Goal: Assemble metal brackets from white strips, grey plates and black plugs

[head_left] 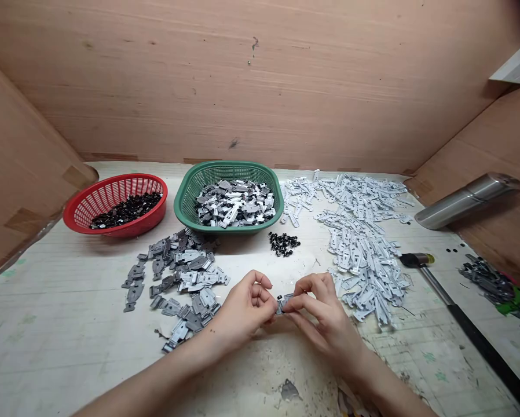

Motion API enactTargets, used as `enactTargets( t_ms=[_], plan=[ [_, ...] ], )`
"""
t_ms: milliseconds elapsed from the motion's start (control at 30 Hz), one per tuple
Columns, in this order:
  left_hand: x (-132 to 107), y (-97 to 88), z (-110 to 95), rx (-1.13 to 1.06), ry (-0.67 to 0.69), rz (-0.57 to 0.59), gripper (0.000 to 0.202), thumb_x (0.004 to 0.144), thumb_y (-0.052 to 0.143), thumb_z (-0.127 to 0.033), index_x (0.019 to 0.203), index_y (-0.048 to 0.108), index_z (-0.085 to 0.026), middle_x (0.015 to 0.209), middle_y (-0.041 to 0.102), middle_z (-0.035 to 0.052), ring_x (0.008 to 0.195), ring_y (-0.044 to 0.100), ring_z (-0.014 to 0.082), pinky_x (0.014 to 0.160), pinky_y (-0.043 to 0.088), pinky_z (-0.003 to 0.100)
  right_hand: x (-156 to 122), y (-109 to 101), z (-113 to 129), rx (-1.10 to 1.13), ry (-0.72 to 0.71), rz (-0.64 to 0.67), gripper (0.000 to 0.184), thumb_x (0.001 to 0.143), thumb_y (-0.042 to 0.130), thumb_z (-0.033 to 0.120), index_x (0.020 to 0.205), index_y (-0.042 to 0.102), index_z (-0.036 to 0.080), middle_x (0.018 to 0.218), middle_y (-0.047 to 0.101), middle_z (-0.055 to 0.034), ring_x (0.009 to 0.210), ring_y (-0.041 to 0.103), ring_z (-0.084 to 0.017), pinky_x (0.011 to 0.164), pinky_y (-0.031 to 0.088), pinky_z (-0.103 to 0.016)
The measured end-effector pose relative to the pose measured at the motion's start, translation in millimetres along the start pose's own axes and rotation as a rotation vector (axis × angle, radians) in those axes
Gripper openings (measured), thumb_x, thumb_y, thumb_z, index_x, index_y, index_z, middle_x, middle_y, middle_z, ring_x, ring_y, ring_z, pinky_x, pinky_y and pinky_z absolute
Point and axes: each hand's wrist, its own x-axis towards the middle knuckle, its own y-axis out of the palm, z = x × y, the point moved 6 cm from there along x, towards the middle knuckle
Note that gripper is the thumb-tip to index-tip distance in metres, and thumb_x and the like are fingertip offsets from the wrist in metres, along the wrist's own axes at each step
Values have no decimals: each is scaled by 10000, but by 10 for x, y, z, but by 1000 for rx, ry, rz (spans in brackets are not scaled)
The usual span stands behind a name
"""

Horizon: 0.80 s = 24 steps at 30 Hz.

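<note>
We have both hands together at the near middle of the worn white worktop (60, 324), in front of the green oval plastic basket (229, 195). Left hand (242, 310) and right hand (318, 315) pinch one small grey metal clip (285, 302) between closed fingers, likely held from both ends to keep it steady. Green basket holds mixed grey and white metal clips. Left of it, the red oval plastic basket (116, 204) holds small black parts. Loose dark grey clips (177, 278) lie front-left of the green basket, white metal strips (359, 243) to its right, a small heap of black caps (284, 243) just in front. Black-handled hammer (455, 315) lies far right.
</note>
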Motion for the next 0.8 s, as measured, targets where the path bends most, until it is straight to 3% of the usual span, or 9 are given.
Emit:
enactTargets(
  t_ms=[167,267,400,500,567,667,800],
  plan=[
    [6,-10,21,-3,8,23,231,727,578,-199,867,395,-212,605,500,-80,534,510,88,513,387,212,-13,22,-38,67,55,75,106,827,543,148,830,610,229,956,508,-61,951,455,-227,813,399,-384],
    [-2,-23,1,10,10,12,232,725,580,-199,868,398,-211,591,495,-82,524,496,85,505,376,207,-13,-18,-198,227,286,55,92,848,546,268,924,579,227,989,526,-71,934,500,-216,782,438,-354],
    [-6,-31,-46,10,25,-2,226,729,593,-228,863,412,-208,598,493,-78,530,508,90,511,381,209,-79,98,-396,667,654,150,229,844,549,397,928,543,185,737,561,-24,651,521,-141,558,426,-254],
    [-6,-27,-50,38,-7,12,205,750,589,-327,832,456,-194,627,519,-49,538,515,102,513,400,226,-104,173,-430,900,778,167,284,786,622,417,867,532,161,613,535,15,542,487,-101,485,376,-213],
    [-8,-25,-45,92,-35,35,216,761,572,-379,764,491,-179,616,540,-26,512,490,97,505,393,229,-60,172,-446,949,787,151,305,760,650,416,859,523,158,627,542,17,535,495,-95,478,376,-206],
    [-11,-57,-41,104,-69,18,232,755,573,-378,680,496,-172,583,551,-19,488,462,83,515,378,223,150,135,-474,821,668,243,281,823,558,434,887,530,162,668,570,2,517,502,-99,486,404,-227],
    [-8,-104,-28,40,-98,-27,214,738,577,-347,656,476,-178,569,549,-29,500,465,81,546,380,220,594,-94,-632,17,382,169,140,870,457,269,883,564,180,834,606,-52,687,551,-148,600,420,-262]
  ],
)
